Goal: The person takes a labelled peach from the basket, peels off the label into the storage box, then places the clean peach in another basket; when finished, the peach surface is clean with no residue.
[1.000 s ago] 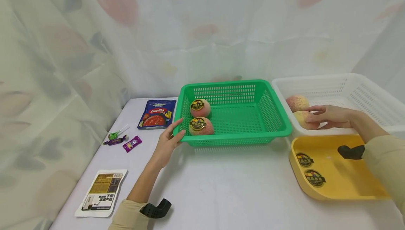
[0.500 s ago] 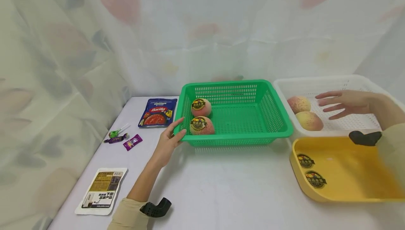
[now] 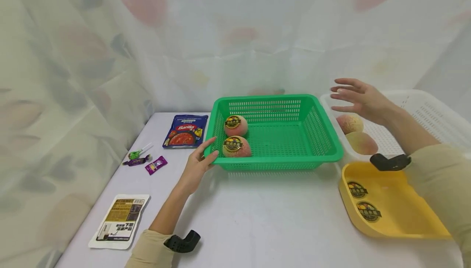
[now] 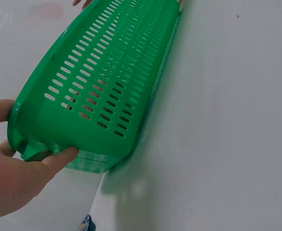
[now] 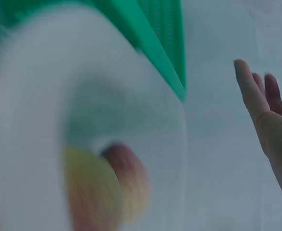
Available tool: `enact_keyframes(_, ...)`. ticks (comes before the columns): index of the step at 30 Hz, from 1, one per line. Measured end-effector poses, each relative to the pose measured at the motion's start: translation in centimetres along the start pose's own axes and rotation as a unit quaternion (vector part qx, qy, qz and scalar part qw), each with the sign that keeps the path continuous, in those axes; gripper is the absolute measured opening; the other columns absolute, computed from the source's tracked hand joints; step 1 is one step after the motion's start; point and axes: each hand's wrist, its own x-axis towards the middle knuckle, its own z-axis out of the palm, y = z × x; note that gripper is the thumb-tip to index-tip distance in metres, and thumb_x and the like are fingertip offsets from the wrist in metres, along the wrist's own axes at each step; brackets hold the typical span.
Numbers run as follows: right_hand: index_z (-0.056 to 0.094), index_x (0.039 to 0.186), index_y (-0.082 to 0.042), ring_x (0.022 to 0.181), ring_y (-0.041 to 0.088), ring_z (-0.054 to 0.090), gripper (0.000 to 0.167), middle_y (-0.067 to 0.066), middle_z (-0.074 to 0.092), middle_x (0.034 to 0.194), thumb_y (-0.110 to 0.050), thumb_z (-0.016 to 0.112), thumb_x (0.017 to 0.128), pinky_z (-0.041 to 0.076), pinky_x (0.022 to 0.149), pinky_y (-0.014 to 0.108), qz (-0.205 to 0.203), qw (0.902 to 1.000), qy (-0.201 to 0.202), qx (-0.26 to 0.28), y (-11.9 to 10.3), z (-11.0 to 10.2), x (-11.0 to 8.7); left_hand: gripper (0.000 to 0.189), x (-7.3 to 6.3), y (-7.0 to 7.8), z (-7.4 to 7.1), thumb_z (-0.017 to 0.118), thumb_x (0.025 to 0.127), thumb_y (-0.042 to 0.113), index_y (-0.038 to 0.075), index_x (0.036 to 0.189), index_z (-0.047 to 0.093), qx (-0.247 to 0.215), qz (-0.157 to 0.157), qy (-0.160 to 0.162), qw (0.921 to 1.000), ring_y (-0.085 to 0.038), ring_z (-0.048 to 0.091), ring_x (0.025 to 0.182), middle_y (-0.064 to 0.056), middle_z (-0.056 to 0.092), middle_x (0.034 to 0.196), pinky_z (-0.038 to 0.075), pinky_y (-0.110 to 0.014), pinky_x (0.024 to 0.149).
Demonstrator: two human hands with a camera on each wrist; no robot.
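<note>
In the head view my left hand (image 3: 195, 169) holds the green plastic basket (image 3: 279, 160) by its front left corner. The left wrist view shows the thumb (image 4: 63, 158) along the slotted wall and the fingers around the rim. Inside that basket, two peaches (image 3: 236, 126) with black and gold stickers sit along the left side. My right hand (image 3: 362, 99), fingers spread and holding nothing, is raised over the left part of the white basket (image 3: 427, 108). Two more peaches (image 3: 362, 143) lie in the white basket, below the hand; the right wrist view has them blurred.
A yellow tray (image 3: 397, 215) with two round stickers stands in front of the white basket. On the left lie a blue sauce pouch (image 3: 185, 132), a lollipop (image 3: 135, 154), two purple-wrapped candies (image 3: 156, 165) and a white printed packet (image 3: 119, 221). A patterned curtain (image 3: 272, 34) hangs behind.
My right hand has let go of the front peach in the white basket, lifted clear, then swung left and up toward the green basket. The left hand has kept its grip.
</note>
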Motion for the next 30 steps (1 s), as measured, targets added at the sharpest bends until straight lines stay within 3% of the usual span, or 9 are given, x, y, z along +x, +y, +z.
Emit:
enact_keyframes(4, 0.036, 0.139, -0.009, 0.122, 0.021, 0.044, 0.044, 0.011, 0.037, 0.136, -0.005, 0.052, 0.098, 0.051, 0.089, 0.038, -0.005, 0.9996, -0.014, 0.025, 2.1, 3.6, 1.5, 0.051, 0.1, -0.2, 0.1, 0.05, 0.1, 0.01, 0.012, 0.148, 0.035, 0.001, 0.001, 0.0, 1.0, -0.033, 0.045, 0.121, -0.017, 0.031, 0.147, 0.045, -0.033, 0.097)
enact_keyframes(9, 0.025, 0.147, -0.005, 0.134, 0.036, 0.026, 0.057, 0.021, 0.023, 0.147, -0.004, 0.053, 0.097, 0.045, 0.097, 0.042, 0.027, 0.9976, -0.06, -0.021, 4.6, 7.6, 3.3, 0.05, 0.0, -0.3, 0.2, 0.05, 0.1, 0.009, 0.011, 0.147, 0.035, -0.002, 0.0, 0.006, 1.0, -0.034, 0.045, 0.121, -0.018, 0.031, 0.147, 0.046, -0.032, 0.096)
enact_keyframes(13, 0.022, 0.148, -0.002, 0.13, 0.04, 0.034, 0.063, 0.023, 0.027, 0.146, -0.002, 0.056, 0.095, 0.042, 0.098, 0.049, 0.042, 0.994, -0.087, -0.053, 6.0, 11.0, 4.5, 0.05, 0.0, -0.4, 0.2, 0.05, 0.1, 0.009, 0.012, 0.147, 0.035, -0.004, -0.001, 0.005, 1.0, -0.033, 0.044, 0.123, -0.018, 0.028, 0.148, 0.046, -0.032, 0.096)
enact_keyframes(17, 0.029, 0.147, -0.006, 0.129, 0.039, 0.037, 0.067, 0.02, 0.034, 0.143, -0.005, 0.064, 0.091, 0.04, 0.098, 0.054, 0.056, 0.9881, -0.118, -0.082, 7.3, 14.0, 5.6, 0.05, 0.1, -0.4, 0.2, 0.05, 0.1, 0.009, 0.012, 0.147, 0.035, -0.007, -0.002, 0.005, 1.0, -0.033, 0.044, 0.123, -0.017, 0.028, 0.148, 0.045, -0.032, 0.096)
enact_keyframes(25, 0.029, 0.148, -0.012, 0.134, 0.037, 0.029, 0.08, 0.018, 0.03, 0.147, -0.014, 0.076, 0.083, 0.048, 0.092, 0.048, 0.105, 0.9659, -0.165, -0.17, 9.6, 18.1, 7.1, 0.05, 0.1, -0.5, 0.3, 0.05, 0.1, 0.01, 0.013, 0.147, 0.035, -0.003, 0.008, -0.001, 1.0, -0.035, 0.045, 0.121, -0.017, 0.03, 0.147, 0.047, -0.03, 0.094)
enact_keyframes(30, 0.034, 0.145, -0.013, 0.122, 0.037, 0.042, 0.081, 0.016, 0.033, 0.142, -0.016, 0.08, 0.078, 0.053, 0.081, 0.042, 0.102, 0.9581, -0.173, -0.204, 10.2, 19.5, 7.8, 0.049, 0.1, -0.4, 0.4, 0.051, 0.1, 0.011, 0.013, 0.147, 0.036, 0.003, 0.006, 0.002, 1.0, -0.031, 0.046, 0.119, -0.017, 0.029, 0.147, 0.047, -0.03, 0.094)
